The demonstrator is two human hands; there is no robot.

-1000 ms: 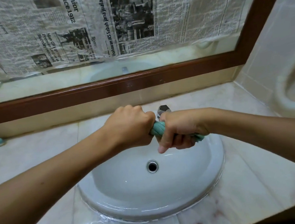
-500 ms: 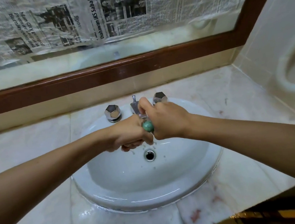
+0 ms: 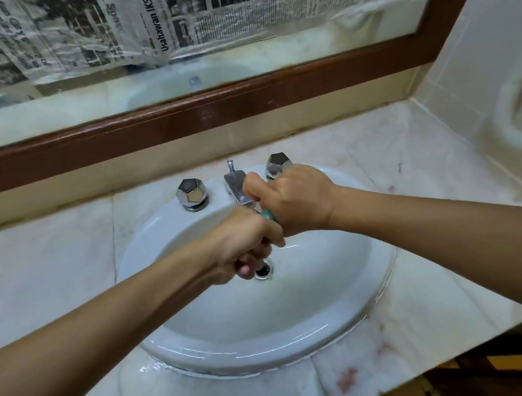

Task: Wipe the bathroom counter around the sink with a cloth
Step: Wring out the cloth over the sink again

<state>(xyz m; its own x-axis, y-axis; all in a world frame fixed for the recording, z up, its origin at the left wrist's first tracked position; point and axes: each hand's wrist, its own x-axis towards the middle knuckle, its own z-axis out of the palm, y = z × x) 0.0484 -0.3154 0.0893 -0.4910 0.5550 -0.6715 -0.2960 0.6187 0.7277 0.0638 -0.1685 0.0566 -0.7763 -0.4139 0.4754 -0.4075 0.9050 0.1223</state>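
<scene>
Both my hands hold a tightly twisted teal cloth (image 3: pixel 268 215) over the white oval sink (image 3: pixel 330 304). My left hand (image 3: pixel 245 245) grips the lower end just above the drain (image 3: pixel 263 271). My right hand (image 3: pixel 292 200) is fisted around the upper end, right below the chrome spout (image 3: pixel 235 187). Only a small knob of cloth shows between the two fists. The pale marble counter (image 3: pixel 50 270) surrounds the basin and looks wet along the front rim.
Two faceted chrome tap knobs (image 3: pixel 191 194) (image 3: pixel 278 165) flank the spout. A brown-framed mirror (image 3: pixel 211 112) covered with newspaper runs along the back. A tiled wall with a white fixture (image 3: pixel 516 110) stands at the right. The counter's front edge drops off at lower right.
The hands have twisted the cloth further and lowered into the basin, the left now under the right near the drain. The view has tilted down, showing the taps.
</scene>
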